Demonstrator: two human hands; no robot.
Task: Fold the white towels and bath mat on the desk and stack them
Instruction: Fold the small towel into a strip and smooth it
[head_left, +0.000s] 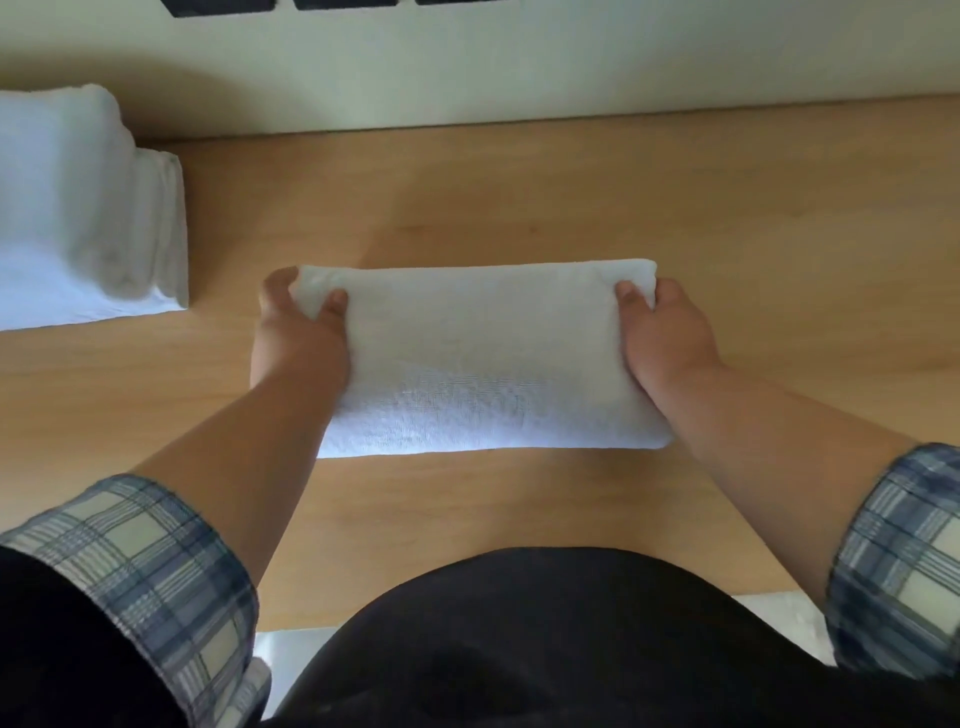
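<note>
One towel (483, 358): left hand (298, 338), right hand (667, 332)

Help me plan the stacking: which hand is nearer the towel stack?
Left. The left hand grips the left end of the towel, the end toward the stack; the right hand grips the opposite end, farther from it.
</note>
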